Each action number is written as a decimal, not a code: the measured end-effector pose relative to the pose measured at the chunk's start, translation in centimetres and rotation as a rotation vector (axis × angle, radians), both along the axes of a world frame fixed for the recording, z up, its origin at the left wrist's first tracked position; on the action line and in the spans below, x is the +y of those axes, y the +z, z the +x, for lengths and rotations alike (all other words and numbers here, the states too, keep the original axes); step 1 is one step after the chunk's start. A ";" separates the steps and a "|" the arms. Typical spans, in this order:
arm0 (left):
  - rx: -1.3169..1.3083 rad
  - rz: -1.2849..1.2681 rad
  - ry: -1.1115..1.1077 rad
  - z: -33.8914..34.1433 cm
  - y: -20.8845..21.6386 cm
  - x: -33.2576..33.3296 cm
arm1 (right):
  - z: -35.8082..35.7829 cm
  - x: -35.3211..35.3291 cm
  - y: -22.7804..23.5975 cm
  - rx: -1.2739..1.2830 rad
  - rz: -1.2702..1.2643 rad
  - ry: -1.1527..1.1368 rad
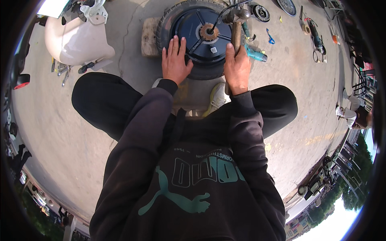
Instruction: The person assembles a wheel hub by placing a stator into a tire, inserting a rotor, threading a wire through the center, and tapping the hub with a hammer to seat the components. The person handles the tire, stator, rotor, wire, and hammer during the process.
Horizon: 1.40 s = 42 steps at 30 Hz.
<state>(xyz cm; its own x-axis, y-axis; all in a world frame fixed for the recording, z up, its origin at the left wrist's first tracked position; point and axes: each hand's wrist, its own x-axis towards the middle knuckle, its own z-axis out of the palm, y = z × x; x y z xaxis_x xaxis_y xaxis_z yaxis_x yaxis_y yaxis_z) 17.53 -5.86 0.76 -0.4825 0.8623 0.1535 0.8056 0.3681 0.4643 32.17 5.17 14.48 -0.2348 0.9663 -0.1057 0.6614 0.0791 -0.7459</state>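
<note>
A wheel with a black hub motor [187, 28] and a rubber tyre [206, 74] lies flat in front of me. A rusty-brown ring [209, 32] surrounds its axle, and a black cable rises from there. My left hand [175, 62] rests on the hub's near left side and the tyre, its fingers stretched out and nothing in them. In my right hand [237, 66] is a hammer [236, 35], gripped by its wooden handle. The dark metal hammer head hangs over the wheel's far right edge. My right palm hides the lower handle.
A wooden block [149, 38] touches the tyre's left side. Right of the wheel lie a teal cylindrical tool [257, 55] and a blue strap [270, 37]. An angle grinder [317, 39] is farther right. At left stand a cream body panel [78, 42] and hand tools [66, 72].
</note>
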 end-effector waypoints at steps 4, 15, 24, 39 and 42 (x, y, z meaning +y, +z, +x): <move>0.007 -0.036 -0.001 -0.1 0.5 0.6 | 1.5 0.9 -4.0 -0.071 0.011 0.056; 0.037 -0.095 -0.034 -0.6 -0.3 0.0 | 1.9 -0.3 -5.9 -0.032 -0.072 0.031; 0.051 -0.066 -0.032 -0.6 -0.6 -0.1 | 2.1 -1.1 -5.1 -0.006 -0.129 -0.001; 0.065 -0.084 -0.032 -0.5 -0.7 -0.1 | 1.1 -1.6 -3.9 -0.044 0.042 -0.002; 0.063 -0.084 -0.035 -0.2 -0.7 -0.1 | 1.3 -1.5 -4.6 -0.055 -0.040 -0.004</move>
<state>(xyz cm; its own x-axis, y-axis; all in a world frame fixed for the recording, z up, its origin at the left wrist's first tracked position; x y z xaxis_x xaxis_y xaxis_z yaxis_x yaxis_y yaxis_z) 17.28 -5.97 0.03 -0.4437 0.8895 0.1091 0.8453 0.3749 0.3807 33.49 3.67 9.92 -0.2241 0.9618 -0.1570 0.7018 0.0475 -0.7108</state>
